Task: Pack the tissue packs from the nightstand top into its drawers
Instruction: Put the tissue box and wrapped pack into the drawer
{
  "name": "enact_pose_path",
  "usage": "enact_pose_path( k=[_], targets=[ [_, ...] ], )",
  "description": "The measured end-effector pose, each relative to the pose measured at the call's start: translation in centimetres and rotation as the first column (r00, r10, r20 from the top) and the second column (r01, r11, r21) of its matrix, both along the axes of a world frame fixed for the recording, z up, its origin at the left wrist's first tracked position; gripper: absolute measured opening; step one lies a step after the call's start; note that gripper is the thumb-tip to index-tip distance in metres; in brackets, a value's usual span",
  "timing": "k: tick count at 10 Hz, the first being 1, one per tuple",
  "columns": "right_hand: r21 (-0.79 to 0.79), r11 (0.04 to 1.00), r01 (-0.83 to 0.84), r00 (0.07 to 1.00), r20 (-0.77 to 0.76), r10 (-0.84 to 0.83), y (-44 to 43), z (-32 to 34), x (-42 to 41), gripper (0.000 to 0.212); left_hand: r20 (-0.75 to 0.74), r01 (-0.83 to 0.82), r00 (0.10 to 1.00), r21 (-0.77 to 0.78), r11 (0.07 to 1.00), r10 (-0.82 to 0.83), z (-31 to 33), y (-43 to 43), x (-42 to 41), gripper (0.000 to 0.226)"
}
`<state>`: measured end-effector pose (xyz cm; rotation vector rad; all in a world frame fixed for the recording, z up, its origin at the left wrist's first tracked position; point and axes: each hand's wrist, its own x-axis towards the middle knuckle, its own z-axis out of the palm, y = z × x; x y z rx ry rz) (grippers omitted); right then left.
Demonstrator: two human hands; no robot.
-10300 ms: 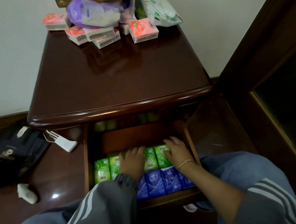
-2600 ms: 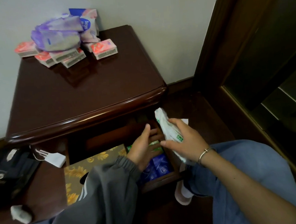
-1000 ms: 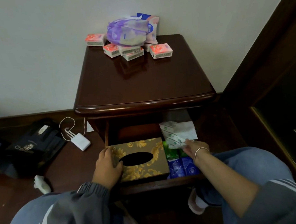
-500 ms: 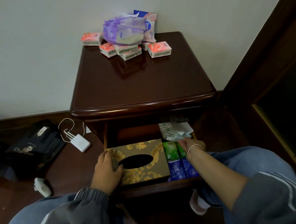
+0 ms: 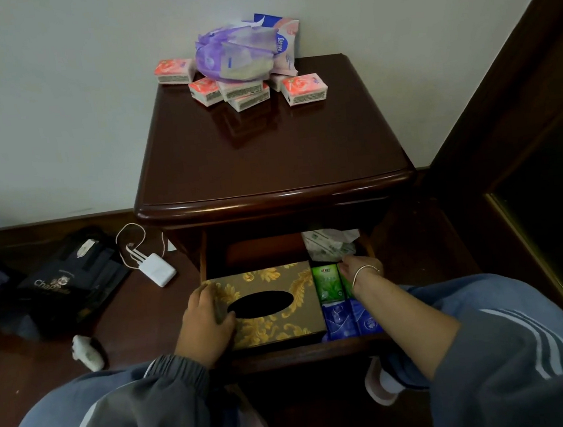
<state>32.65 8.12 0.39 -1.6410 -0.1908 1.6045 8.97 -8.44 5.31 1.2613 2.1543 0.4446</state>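
Your left hand [image 5: 205, 318] lies palm down on the near left corner of the tissue box [image 5: 270, 304], fingers curled over its top and thumb by the oval slot, gripping it. Your right hand [image 5: 357, 269], a thin bangle at the wrist, reaches into the back right of the open drawer [image 5: 307, 353]; its fingertips meet the soft white pack [image 5: 329, 244], but the grip looks hidden, so I cannot tell if it is closed. The box is stiff with a gold leaf pattern. Beside it in the drawer stand glossy green packs [image 5: 328, 283] and blue packs [image 5: 340, 321]. On the polished dark nightstand [image 5: 267, 152], pink packs [image 5: 304, 89] and a purple bag [image 5: 236, 57] remain against the wall.
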Motion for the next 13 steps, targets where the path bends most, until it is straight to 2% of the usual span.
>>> enact_pose_path(
  k=[1,2,3,4,5,6,7,8,9,10,11,12,13],
  targets=[
    [-0.024,0.960,-0.280,0.942,0.187,0.279,-0.8,0.0,0.1,0.042,0.037,-0.031,0.999,0.019,0.999,0.030,0.0,-0.1,0.0,0.068],
    [-0.085,0.953,-0.290,0.894,0.330,0.302,-1.9,0.3,0.4,0.017,0.101,-0.156,0.983,0.003,0.988,0.155,0.2,-0.2,-0.2,0.064],
    [-0.156,0.882,-0.446,0.831,0.296,0.472,-4.2,2.1,-0.3,0.025,0.129,-0.280,0.949,-0.076,0.957,0.288,0.3,-0.2,-0.7,0.059],
    [-0.194,0.733,-0.651,0.684,0.267,0.679,-7.4,4.4,-1.5,0.032,0.104,-0.308,0.938,-0.189,0.932,0.331,0.3,-0.5,-0.9,0.052],
    [-0.161,0.666,-0.729,0.617,0.268,0.740,-9.6,5.4,-1.8,0.023,0.115,-0.272,0.945,-0.249,0.930,0.307,0.4,-1.0,-0.8,0.040],
    [-0.130,0.618,-0.775,0.577,0.252,0.777,-10.2,5.6,-1.6,0.020,0.176,-0.272,0.930,-0.262,0.926,0.323,0.7,-1.1,-0.4,0.045],
    [-0.108,0.617,-0.780,0.589,0.207,0.781,-10.1,5.9,-1.8,0.032,0.247,-0.289,0.904,-0.249,0.924,0.349,1.3,-1.2,-0.3,0.050],
    [-0.081,0.633,-0.770,0.602,0.237,0.762,-10.3,5.7,-1.8,0.034,0.342,-0.302,0.872,-0.185,0.935,0.349,2.0,-1.3,-0.5,0.056],
    [-0.008,0.692,-0.721,0.674,0.220,0.705,-10.0,5.6,-1.4,0.035,0.414,-0.329,0.852,-0.050,0.943,0.319,2.6,-1.1,-0.6,0.054],
    [0.046,0.733,-0.679,0.713,0.281,0.643,-9.2,5.9,-1.4,0.045,0.486,-0.369,0.814,0.008,0.930,0.319,2.6,-0.5,-0.5,0.054],
    [0.096,0.747,-0.658,0.709,0.413,0.572,-8.4,6.0,-1.8,0.047,0.555,-0.414,0.756,-0.006,0.910,0.347,2.4,0.3,-0.2,0.053],
    [0.083,0.733,-0.676,0.677,0.463,0.572,-8.3,5.7,-2.4,0.045,0.571,-0.461,0.727,-0.003,0.887,0.380,2.2,1.0,-0.3,0.048],
    [0.067,0.729,-0.681,0.662,0.483,0.574,-8.2,5.3,-2.7,0.045,0.563,-0.454,0.737,0.000,0.891,0.376,2.0,1.2,-0.6,0.048]
  ],
)
